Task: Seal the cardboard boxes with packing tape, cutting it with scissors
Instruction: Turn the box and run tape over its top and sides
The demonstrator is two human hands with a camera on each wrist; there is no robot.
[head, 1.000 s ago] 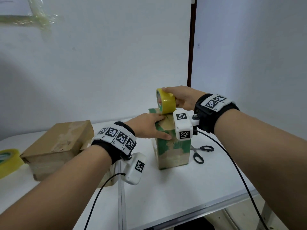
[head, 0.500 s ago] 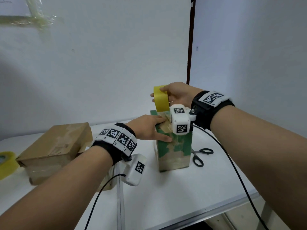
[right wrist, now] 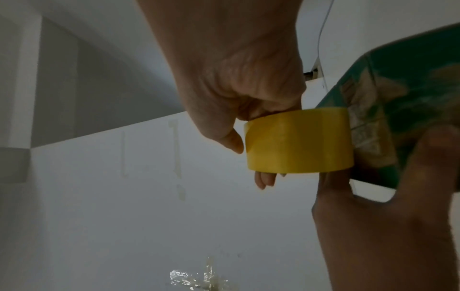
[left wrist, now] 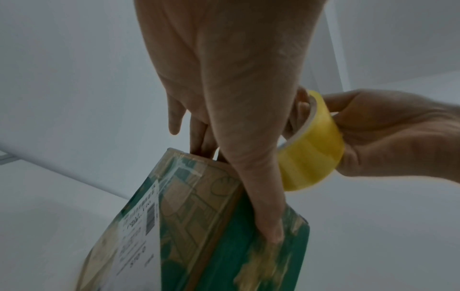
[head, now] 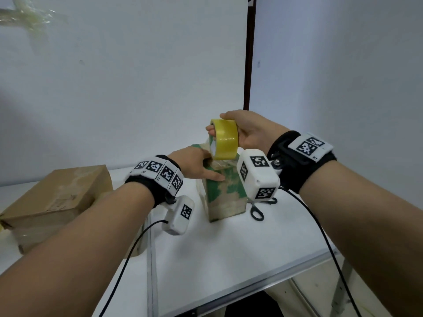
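Observation:
A tall green and brown cardboard box stands upright on the white table. My left hand lies on its top with straight fingers, the thumb pressed down its front face. Just above the box top, my right hand grips a yellow roll of packing tape, fingers through its core. Black-handled scissors lie on the table right of the box, partly hidden by my right wrist camera.
A larger brown cardboard box sits at the left of the table. The table's front edge runs close below my arms. A white wall stands right behind, with crumpled tape stuck high on the left.
The roll has turned in my right hand and stays just above the box top. My left hand keeps pressing on the box.

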